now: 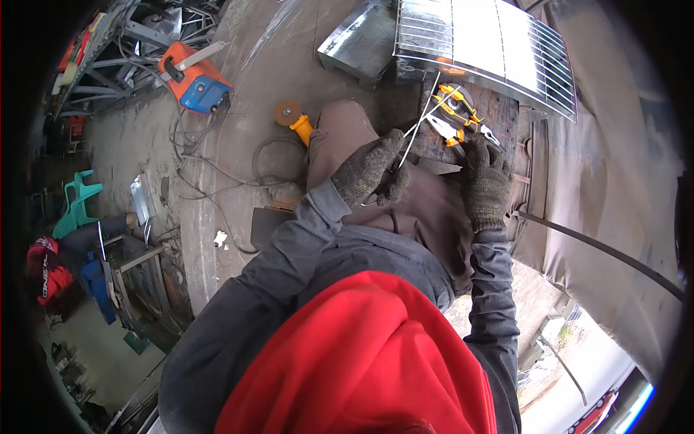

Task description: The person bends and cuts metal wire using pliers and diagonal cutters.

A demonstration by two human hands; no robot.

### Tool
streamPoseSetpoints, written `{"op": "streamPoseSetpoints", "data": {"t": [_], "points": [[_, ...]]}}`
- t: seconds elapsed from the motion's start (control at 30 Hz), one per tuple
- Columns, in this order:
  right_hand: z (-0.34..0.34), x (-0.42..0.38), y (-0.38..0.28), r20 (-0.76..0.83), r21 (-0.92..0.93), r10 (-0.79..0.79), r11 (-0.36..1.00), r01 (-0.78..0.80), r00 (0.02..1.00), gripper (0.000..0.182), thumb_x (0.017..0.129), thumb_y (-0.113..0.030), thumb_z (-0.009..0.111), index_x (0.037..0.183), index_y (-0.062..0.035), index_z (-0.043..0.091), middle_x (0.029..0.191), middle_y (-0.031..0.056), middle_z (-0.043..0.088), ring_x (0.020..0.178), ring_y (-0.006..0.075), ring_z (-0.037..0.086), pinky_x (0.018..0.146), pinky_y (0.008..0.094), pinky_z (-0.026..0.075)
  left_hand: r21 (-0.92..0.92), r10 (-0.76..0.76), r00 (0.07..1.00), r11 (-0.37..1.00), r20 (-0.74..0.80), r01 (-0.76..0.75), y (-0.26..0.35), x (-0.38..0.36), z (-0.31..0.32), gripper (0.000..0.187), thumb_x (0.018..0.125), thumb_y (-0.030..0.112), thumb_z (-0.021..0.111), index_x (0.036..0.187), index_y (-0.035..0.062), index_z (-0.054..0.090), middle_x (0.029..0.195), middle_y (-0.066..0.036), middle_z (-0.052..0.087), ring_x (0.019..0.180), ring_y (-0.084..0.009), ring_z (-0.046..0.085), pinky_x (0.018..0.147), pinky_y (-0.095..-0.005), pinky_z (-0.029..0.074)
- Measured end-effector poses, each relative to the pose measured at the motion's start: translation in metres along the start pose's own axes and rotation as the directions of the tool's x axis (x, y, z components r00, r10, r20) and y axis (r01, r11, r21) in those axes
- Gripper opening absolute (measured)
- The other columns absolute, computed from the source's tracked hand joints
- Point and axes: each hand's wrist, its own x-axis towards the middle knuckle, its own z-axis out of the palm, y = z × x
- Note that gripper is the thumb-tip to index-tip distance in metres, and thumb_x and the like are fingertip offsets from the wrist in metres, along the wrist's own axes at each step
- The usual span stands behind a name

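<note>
I see left gloved hand (369, 170) grip closed on thin steel wire (419, 119); right gloved hand (486, 184) grip unclear, beside orange-handled pliers (455, 108) on worktop (506, 116). Wire-handling step; cutting next needs pliers, I judge.

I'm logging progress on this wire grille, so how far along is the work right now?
Done: the wire grille looks largely formed, its bars in rows. In hand: the gloved left hand pinches a thin wire running up to the grille edge, while the gloved right hand rests by the orange-handled pliers. Left: that wire appears loose, not yet fixed.
</note>
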Motion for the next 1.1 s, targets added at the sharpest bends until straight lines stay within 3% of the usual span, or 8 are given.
{"op": "streamPoseSetpoints", "data": {"t": [0.13,0.43,0.5,0.63,0.7,0.93,1.03,1.1], "points": [[0.009,0.001,0.004,0.044,-0.083,-0.016,0.996,0.020,0.999,0.070,0.079,-0.021,0.067,0.145,-0.0154,0.042,0.128,0.0189,0.051,0.119,0.0355,0.049,0.100,0.0509,0.039,-0.062,-0.044,0.989,0.997,-0.141,0.036,-0.004,0.002,0.000,0.043,0.106,0.038,0.037,0.126,0.0055,0.056,0.068,-0.002,0.059,0.047,-0.0102,0.053,0.042,-0.0242,0.042],[-0.023,-0.022,-0.019,0.047,0.581,0.087,0.808,-0.098,0.995,0.043,0.084,-0.013,0.069,0.125,-0.0064,0.055,0.103,0.0147,0.061,0.082,0.0216,0.061,0.070,0.0348,0.049,0.103,0.095,0.991,0.989,0.090,-0.104,-0.011,0.010,-0.018,0.023,0.102,0.027,0.048,0.108,0.0069,0.059,0.083,-0.005,0.064,0.072,-0.0124,0.062,0.060,-0.0242,0.050],[-0.038,-0.029,-0.031,0.500,0.721,0.289,0.384,-0.577,0.817,0.034,0.088,-0.022,0.072,0.115,-0.0040,0.059,0.086,0.0060,0.062,0.069,0.0126,0.056,0.061,0.0293,0.046,-0.163,-0.017,0.949,0.984,0.315,0.072,-0.068,0.047,-0.058,0.021,0.101,0.022,0.051,0.112,0.0063,0.060,0.092,-0.003,0.065,0.078,-0.0113,0.062,0.069,-0.0248,0.051],[-0.036,-0.058,-0.031,0.421,0.780,0.285,0.372,-0.504,0.861,0.029,0.090,-0.026,0.072,0.105,-0.0037,0.061,0.074,-0.0003,0.059,0.062,0.0085,0.052,0.056,0.0273,0.044,0.240,0.027,0.941,0.964,0.338,-0.114,-0.035,0.033,-0.040,0.024,0.102,0.023,0.050,0.115,0.0056,0.060,0.095,-0.001,0.065,0.081,-0.0108,0.062,0.078,-0.0261,0.051],[-0.048,-0.062,-0.035,0.468,0.774,0.294,0.319,-0.547,0.833,0.023,0.089,-0.023,0.072,0.098,-0.0045,0.062,0.075,0.0006,0.060,0.064,0.0087,0.052,0.058,0.0271,0.043,-0.265,0.022,0.972,0.963,0.233,0.042,-0.010,0.017,-0.016,0.027,0.103,0.026,0.048,0.115,0.0054,0.061,0.086,-0.003,0.065,0.077,-0.0117,0.063,0.069,-0.0269,0.054],[-0.077,-0.067,-0.035,0.241,0.789,0.137,0.549,-0.276,0.961,0.016,0.089,-0.015,0.070,0.098,-0.0057,0.061,0.075,0.0007,0.059,0.064,0.0082,0.049,0.058,0.0269,0.043,-0.328,-0.109,0.971,0.928,0.215,0.177,-0.005,0.017,-0.002,0.035,0.105,0.034,0.043,0.113,0.0045,0.061,0.074,-0.005,0.064,0.055,-0.0123,0.060,0.043,-0.0257,0.048],[-0.082,-0.067,-0.033,0.216,0.767,0.067,0.605,-0.212,0.974,0.015,0.089,-0.012,0.068,0.100,-0.0064,0.061,0.072,-0.0001,0.056,0.063,0.0081,0.048,0.058,0.0268,0.043,-0.242,-0.034,0.970,0.966,0.241,0.094,-0.005,0.015,-0.006,0.038,0.105,0.035,0.043,0.116,0.0035,0.060,0.073,-0.004,0.063,0.053,-0.0116,0.059,0.043,-0.0253,0.048],[-0.084,-0.068,-0.031,0.262,0.771,0.040,0.593,-0.234,0.964,0.016,0.088,-0.010,0.068,0.102,-0.0061,0.060,0.073,0.0000,0.054,0.065,0.0081,0.047,0.060,0.0267,0.044,0.393,0.280,0.873,0.808,0.399,-0.439,-0.007,0.014,-0.010,0.038,0.105,0.034,0.041,0.118,0.0037,0.059,0.075,-0.004,0.064,0.053,-0.0118,0.059,0.041,-0.0248,0.046]]}}
